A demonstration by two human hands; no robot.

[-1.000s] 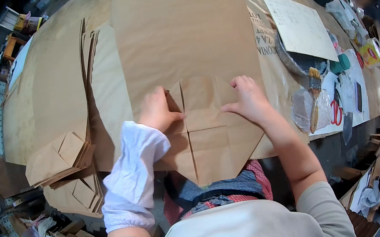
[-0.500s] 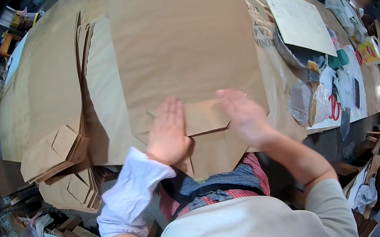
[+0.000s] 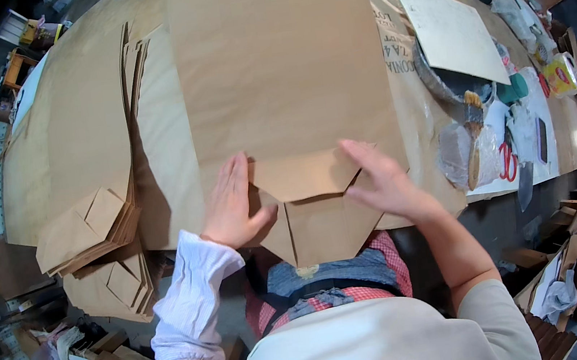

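Observation:
A large brown paper bag point(image 3: 285, 71) lies flat in front of me, its folded bottom toward my body. One bottom flap point(image 3: 302, 176) is turned inward; the opposite flap point(image 3: 331, 229) points at me and hangs past the table edge. My left hand point(image 3: 230, 206) rests on the left corner of the fold, fingers stretched out and thumb apart. On the right corner lies my right hand point(image 3: 385, 180), its fingers extended and thumb spread toward the middle. Neither hand grips anything. A white sleeve cover point(image 3: 198, 294) is on my left forearm.
Stacked brown paper bags point(image 3: 92, 155) with folded bottoms lie at left. To the right are a basin point(image 3: 435, 77) under a white board point(image 3: 447, 31), a brush point(image 3: 474, 134), red-handled scissors point(image 3: 508, 158) and a knife point(image 3: 525, 185). Cardboard scraps point(image 3: 574, 244) stand below the table's right side.
My left hand has slid left, off the middle of the fold to its corner. My right hand has shifted slightly right and lower, its thumb now spread. More of the folded bottom shows between them.

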